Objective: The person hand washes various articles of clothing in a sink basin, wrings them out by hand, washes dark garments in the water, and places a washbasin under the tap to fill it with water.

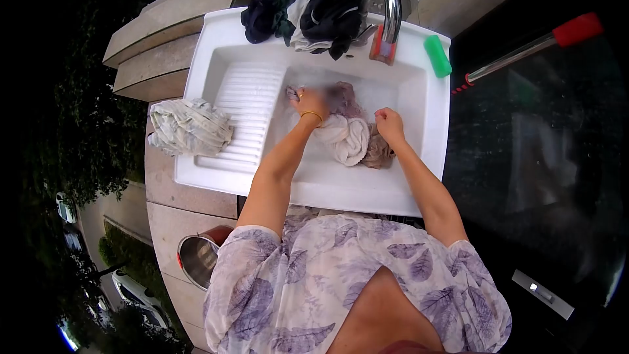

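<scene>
Frame centre: left hand [310,101] grips crumpled mauve fabric cloth [350,99], presumably against slipping; right hand [390,124] curls closed, contents unclear.

Mauve cloth [347,95], crumpled, lying in the sink basin [401,84], partly blurred, off-white cloth [350,141], bunched in rounded folds, touching its near side, brown cloth [378,152], wadded, against the off-white cloth's right side.
</scene>
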The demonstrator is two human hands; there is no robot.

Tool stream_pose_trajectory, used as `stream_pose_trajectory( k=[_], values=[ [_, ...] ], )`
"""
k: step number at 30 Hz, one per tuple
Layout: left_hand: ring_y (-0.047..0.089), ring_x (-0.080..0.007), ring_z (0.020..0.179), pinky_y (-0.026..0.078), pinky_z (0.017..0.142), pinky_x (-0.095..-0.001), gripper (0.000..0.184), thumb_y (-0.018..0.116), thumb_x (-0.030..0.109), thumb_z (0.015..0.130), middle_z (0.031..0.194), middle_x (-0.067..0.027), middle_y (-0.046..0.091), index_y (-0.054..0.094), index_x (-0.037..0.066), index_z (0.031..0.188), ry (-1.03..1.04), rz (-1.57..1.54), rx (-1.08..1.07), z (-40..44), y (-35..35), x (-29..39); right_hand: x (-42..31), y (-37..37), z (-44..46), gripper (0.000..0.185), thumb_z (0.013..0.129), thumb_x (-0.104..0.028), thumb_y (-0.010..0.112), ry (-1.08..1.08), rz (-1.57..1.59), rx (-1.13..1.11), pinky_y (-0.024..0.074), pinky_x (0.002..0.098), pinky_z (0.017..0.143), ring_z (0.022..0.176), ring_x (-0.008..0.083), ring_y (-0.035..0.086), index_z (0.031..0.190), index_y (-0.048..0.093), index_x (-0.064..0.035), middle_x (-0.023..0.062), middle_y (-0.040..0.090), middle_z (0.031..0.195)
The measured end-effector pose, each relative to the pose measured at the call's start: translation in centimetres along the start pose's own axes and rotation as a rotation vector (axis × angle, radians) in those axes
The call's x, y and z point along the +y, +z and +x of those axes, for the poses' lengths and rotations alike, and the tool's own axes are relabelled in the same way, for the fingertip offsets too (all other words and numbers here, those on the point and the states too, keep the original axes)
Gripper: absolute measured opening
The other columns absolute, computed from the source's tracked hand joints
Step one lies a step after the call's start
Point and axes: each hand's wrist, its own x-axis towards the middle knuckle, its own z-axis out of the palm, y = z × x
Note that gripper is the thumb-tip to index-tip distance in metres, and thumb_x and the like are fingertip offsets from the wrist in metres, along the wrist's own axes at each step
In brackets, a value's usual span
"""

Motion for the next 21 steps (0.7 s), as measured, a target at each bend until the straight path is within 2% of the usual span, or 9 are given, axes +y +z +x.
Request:
stream_pose_trajectory(
  k=[2, 5, 8, 9, 11, 13, 16, 17, 21],
  values=[
    [0.046, -0.0294, 0.104, 0.038, 0.085, -0.0383, 0.021, 0.056, 0.019, 0.072, 0.107, -0.0155, 0.053, 0.063, 0.009, 0.089, 0.024, -0.314, 0.019, -0.7, 0.3, 1.9, -3.2, -0.5, -2.2, 0.037, 0.083, -0.032, 0.052, 0.200, 0.439, -0.128, 0.0490, 0.0398, 0.077, 0.085, 0.0287, 0.061, 0.110, 0.057, -0.0078, 0.0097, 0.058, 0.112],
    [0.050, -0.0260, 0.073, 0.040, 0.063, -0.0372, 0.014, 0.052, 0.012, 0.071, 0.078, -0.0145, 0.052, 0.047, -0.001, 0.068, 0.366, -0.932, -0.157, -2.7, -3.1, 4.1, -7.0, -1.5, -3.9, 0.043, 0.081, -0.046, 0.054, 0.693, 1.003, -0.318, 0.0476, 0.0404, 0.074, 0.084, 0.0249, 0.059, 0.098, 0.059, -0.0075, 0.0075, 0.061, 0.100],
    [0.045, -0.0181, 0.062, 0.038, 0.058, -0.0329, 0.017, 0.052, 0.009, 0.070, 0.069, -0.0110, 0.046, 0.041, -0.003, 0.065, 0.528, -1.204, -0.313, -7.4, -6.6, 7.2, -8.8, -1.7, -4.4, 0.048, 0.078, -0.054, 0.053, 0.530, 1.414, -0.391, 0.0480, 0.0387, 0.073, 0.078, 0.0212, 0.059, 0.090, 0.058, -0.0080, 0.0056, 0.061, 0.084],
    [0.046, -0.0148, 0.064, 0.039, 0.059, -0.0299, 0.012, 0.052, 0.008, 0.072, 0.072, -0.0080, 0.048, 0.046, -0.002, 0.069, 0.636, -1.106, -0.250, -8.6, -8.1, 7.7, -6.2, -0.7, -2.3, 0.042, 0.081, -0.053, 0.051, 0.252, 1.484, -0.509, 0.0474, 0.0350, 0.074, 0.077, 0.0190, 0.059, 0.084, 0.056, -0.0110, 0.0049, 0.060, 0.082],
    [0.048, -0.0081, 0.069, 0.041, 0.061, -0.0241, 0.007, 0.052, 0.006, 0.075, 0.076, -0.0021, 0.052, 0.055, 0.000, 0.077, 0.840, -0.897, -0.131, -10.5, -10.6, 8.3, -7.0, -1.1, -3.4, 0.037, 0.083, -0.049, 0.050, 0.149, 1.375, -0.476, 0.0476, 0.0338, 0.074, 0.076, 0.0186, 0.058, 0.081, 0.055, -0.0122, 0.0041, 0.059, 0.080],
    [0.049, -0.0082, 0.069, 0.042, 0.063, -0.0232, 0.009, 0.054, 0.009, 0.079, 0.077, -0.0014, 0.054, 0.057, 0.000, 0.079, 0.715, -1.193, -0.248, -9.9, -11.1, 7.9, -6.2, -0.1, -1.7, 0.034, 0.087, -0.045, 0.047, 0.091, 1.361, -0.540, 0.0490, 0.0329, 0.076, 0.080, 0.0178, 0.060, 0.086, 0.057, -0.0126, 0.0042, 0.061, 0.084],
    [0.052, -0.0088, 0.067, 0.044, 0.062, -0.0221, 0.014, 0.057, 0.015, 0.082, 0.075, -0.0022, 0.057, 0.058, 0.001, 0.082, 0.375, -1.393, -0.362, -6.1, -12.2, 6.8, -9.4, -0.9, -4.1, 0.042, 0.086, -0.049, 0.048, 0.159, 1.726, -0.815, 0.0471, 0.0331, 0.085, 0.089, 0.0199, 0.061, 0.099, 0.058, -0.0104, 0.0067, 0.063, 0.093],
    [0.054, -0.0090, 0.067, 0.045, 0.062, -0.0218, 0.016, 0.058, 0.017, 0.083, 0.074, -0.0027, 0.057, 0.058, 0.001, 0.083, 0.236, -1.412, -0.391, -4.5, -12.6, 5.9, -10.6, -1.4, -5.9, 0.053, 0.084, -0.053, 0.050, 0.091, 1.640, -0.713, 0.0452, 0.0328, 0.090, 0.099, 0.0225, 0.059, 0.115, 0.053, -0.0096, 0.0080, 0.061, 0.106],
    [0.059, -0.0126, 0.068, 0.049, 0.062, -0.0251, 0.023, 0.058, 0.024, 0.085, 0.078, -0.0060, 0.062, 0.059, 0.001, 0.089, -0.019, -1.527, -0.488, -2.8, -9.7, 3.1, -13.4, -1.4, -8.8, 0.060, 0.077, -0.042, 0.066, 0.006, 1.360, -0.778, 0.0432, 0.0363, 0.093, 0.108, 0.0223, 0.052, 0.122, 0.045, -0.0075, 0.0069, 0.053, 0.119]
  ],
)
